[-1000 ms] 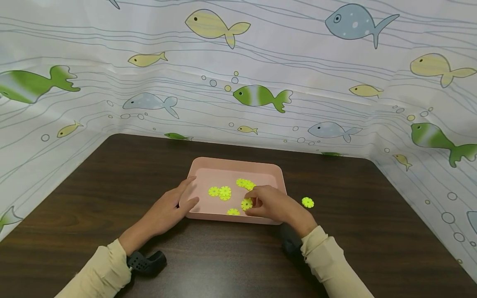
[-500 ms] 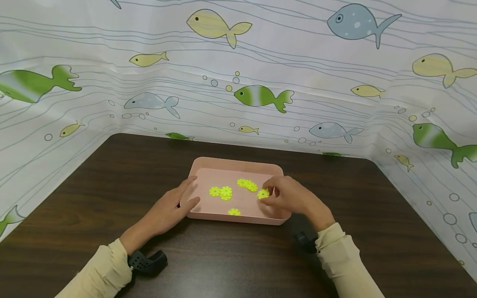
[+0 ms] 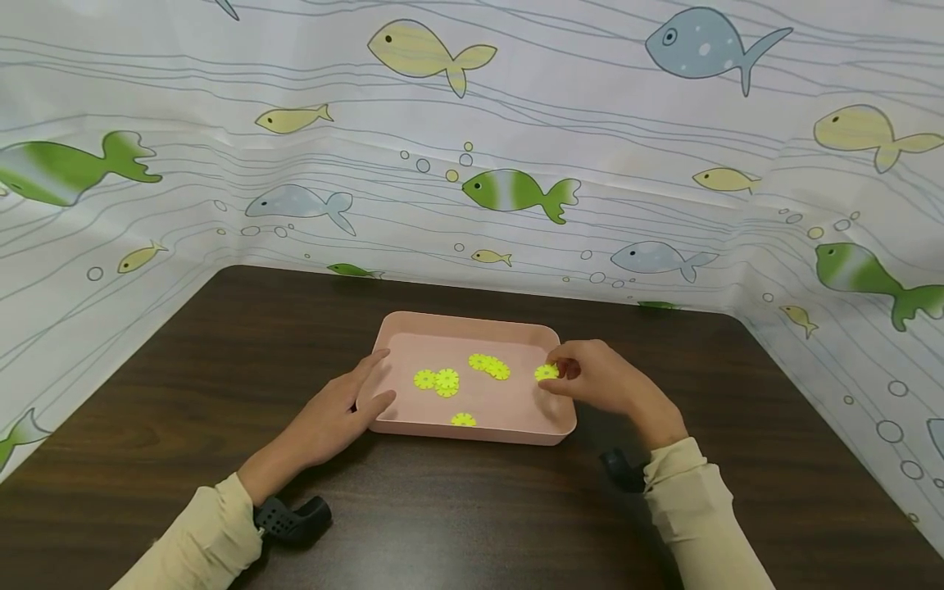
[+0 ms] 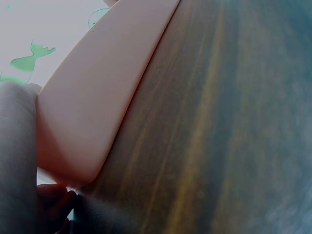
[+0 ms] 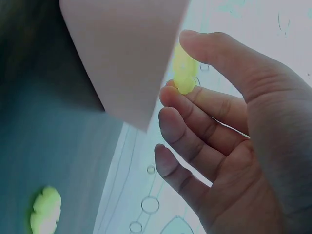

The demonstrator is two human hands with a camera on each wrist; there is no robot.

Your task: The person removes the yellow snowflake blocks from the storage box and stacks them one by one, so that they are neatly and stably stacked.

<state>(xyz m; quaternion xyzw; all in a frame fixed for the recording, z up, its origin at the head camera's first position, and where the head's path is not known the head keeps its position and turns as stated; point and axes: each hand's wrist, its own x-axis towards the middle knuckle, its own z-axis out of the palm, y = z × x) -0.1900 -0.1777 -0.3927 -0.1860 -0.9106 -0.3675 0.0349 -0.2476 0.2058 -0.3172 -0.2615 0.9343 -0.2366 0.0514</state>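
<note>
A: What has just been changed?

B: A held disc (image 3: 546,373) has been carried from the near part of the pink tray (image 3: 472,433) towards its right rim. It is pinched by the right hand (image 3: 606,378) between thumb and fingertips, with a narrow gap.

A: What can be judged from that?

B: That a carry is under way and no release has been made. Two overlapping clusters, the left cluster (image 3: 447,378) and the far cluster (image 3: 490,365), are left inside, with a single disc (image 3: 463,419) by the near wall. A loose disc (image 5: 46,212) is seen on the worktop (image 3: 442,508) in the right wrist view.

A: And the left hand (image 3: 339,414)?

B: The tray's left end is held by it, thumb and forefinger over the rim; little change is noticed.

A: Any writing?

B: No brand, label or lettering can be read; only fish and bubbles are printed on the curtain (image 3: 627,123).
</note>
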